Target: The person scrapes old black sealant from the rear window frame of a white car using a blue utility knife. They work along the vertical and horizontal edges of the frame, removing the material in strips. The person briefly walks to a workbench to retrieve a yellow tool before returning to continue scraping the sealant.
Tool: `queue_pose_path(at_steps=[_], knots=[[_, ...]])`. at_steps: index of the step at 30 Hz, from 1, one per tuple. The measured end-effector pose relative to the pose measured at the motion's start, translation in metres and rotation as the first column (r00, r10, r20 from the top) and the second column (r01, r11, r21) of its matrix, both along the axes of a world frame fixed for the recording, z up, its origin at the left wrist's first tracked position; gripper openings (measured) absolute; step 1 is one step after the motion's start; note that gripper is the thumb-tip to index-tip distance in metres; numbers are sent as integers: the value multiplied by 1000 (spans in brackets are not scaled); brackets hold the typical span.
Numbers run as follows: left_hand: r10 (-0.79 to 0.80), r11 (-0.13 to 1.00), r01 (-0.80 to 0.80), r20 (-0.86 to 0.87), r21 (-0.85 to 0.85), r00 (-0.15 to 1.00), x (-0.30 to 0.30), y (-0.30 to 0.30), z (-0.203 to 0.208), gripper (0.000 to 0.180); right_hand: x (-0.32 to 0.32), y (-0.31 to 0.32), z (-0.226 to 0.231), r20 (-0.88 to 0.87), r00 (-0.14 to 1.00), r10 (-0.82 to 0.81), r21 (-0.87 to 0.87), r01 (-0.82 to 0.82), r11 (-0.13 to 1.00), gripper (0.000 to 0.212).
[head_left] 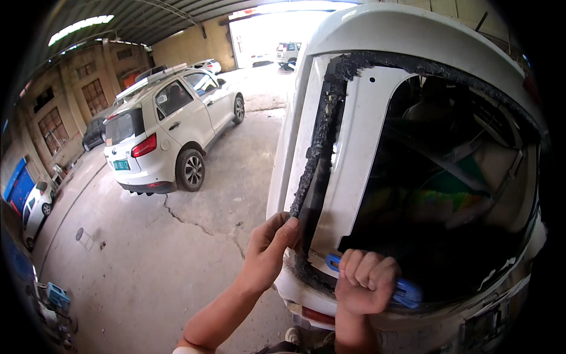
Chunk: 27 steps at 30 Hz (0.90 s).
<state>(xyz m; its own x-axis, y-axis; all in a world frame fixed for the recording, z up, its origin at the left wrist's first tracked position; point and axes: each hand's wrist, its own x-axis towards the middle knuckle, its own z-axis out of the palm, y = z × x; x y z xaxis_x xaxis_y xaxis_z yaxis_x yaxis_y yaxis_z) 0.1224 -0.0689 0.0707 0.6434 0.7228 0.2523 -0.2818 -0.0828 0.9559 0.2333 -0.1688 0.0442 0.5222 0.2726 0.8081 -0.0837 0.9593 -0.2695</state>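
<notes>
My left hand (268, 248) pinches the lower end of a ragged black strip of sealant (303, 187) between thumb and fingers. Further up, that strip runs into the black sealant bead (330, 106) along the white window frame (361, 159) of a vehicle. Wrapped in a fist, my right hand (367, 280) grips a blue utility knife (407, 293) near the frame's lower edge. One blue end shows on each side of the fist; the blade cannot be made out. No glass is seen in the large opening beside my right hand.
The vehicle's dark interior (436, 171) shows through the opening. Behind on the left, a white car (171, 127) is parked on the cracked concrete floor (218, 236). A small stool (85, 236) stands further left, and more vehicles line the wall.
</notes>
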Motion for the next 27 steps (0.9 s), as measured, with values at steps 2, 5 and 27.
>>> queue_pose_path(at_steps=[2, 5, 27], knots=[[-6, 999, 7, 31, -49, 999, -3, -2, -2, 28, -6, 11, -2, -45, 998, -39, -45, 37, 998, 27], [7, 995, 0, 67, -96, 998, -2, -4, -4, 32, -10, 23, -8, -63, 998, 19, -59, -23, 998, 28], [-37, 999, 37, -45, 4, 998, -10, 3, -3, 28, -4, -14, -26, -32, 970, -242, -267, 225, 937, 29]])
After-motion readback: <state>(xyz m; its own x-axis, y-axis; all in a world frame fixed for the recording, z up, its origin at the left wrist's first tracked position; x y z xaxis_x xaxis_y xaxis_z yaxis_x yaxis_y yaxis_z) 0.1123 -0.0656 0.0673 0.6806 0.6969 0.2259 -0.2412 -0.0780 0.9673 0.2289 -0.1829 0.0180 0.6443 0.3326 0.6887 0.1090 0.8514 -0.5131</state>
